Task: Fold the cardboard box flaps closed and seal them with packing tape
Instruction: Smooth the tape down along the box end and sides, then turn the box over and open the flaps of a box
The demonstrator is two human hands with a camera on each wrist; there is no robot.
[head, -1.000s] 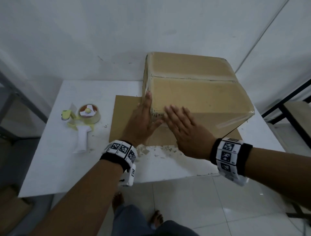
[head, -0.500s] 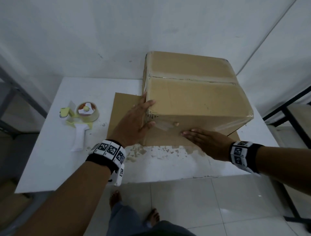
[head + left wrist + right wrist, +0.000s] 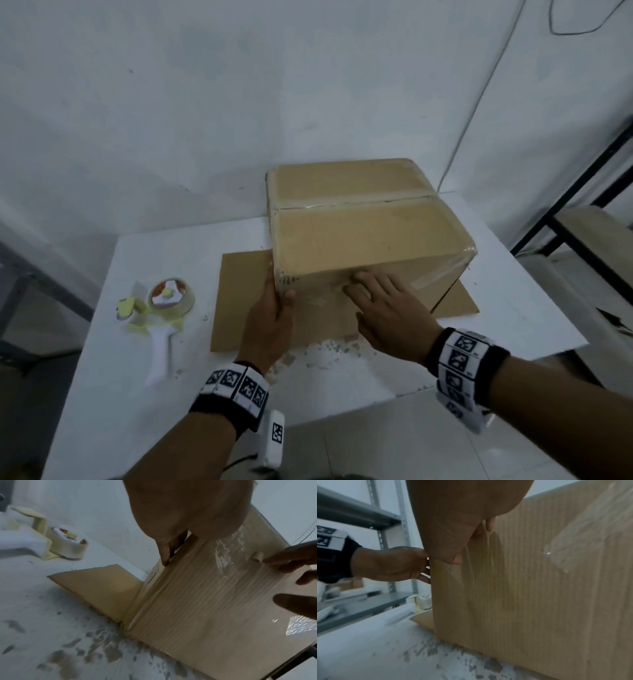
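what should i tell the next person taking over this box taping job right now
Left hand: fingers straight, bracing the near-left corner of the cardboard box.
Right hand: flat, fingers pressing the clear tape on the box's near face.
Box stands on a flat cardboard sheet on the white table; the tape dispenser lies to its left, untouched.
Done: top flaps closed, centre seam taped.
Left: finish smoothing the tape end on the near face; other sides cannot be judged from here.
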